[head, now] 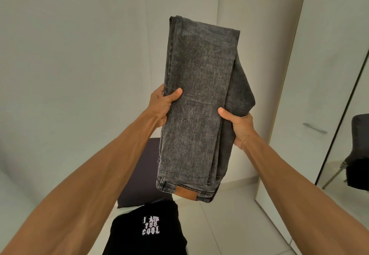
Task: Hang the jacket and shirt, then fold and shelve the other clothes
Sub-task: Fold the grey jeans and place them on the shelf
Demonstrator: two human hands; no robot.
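A folded pair of dark grey jeans (199,99) is held up in front of me, long side upright, its waistband with a brown leather patch at the bottom. My left hand (161,105) grips the left edge, thumb on the front. My right hand (238,126) grips the right edge, thumb on the front too. Below, a folded black T-shirt (145,230) with white lettering lies on a surface under my arms.
A dark purple-grey seat or cushion (139,178) sits behind the T-shirt. White wardrobe doors (319,75) with a metal handle (314,127) stand to the right. A mirror at the far right reflects a dark chair (357,154). Pale floor tiles lie below.
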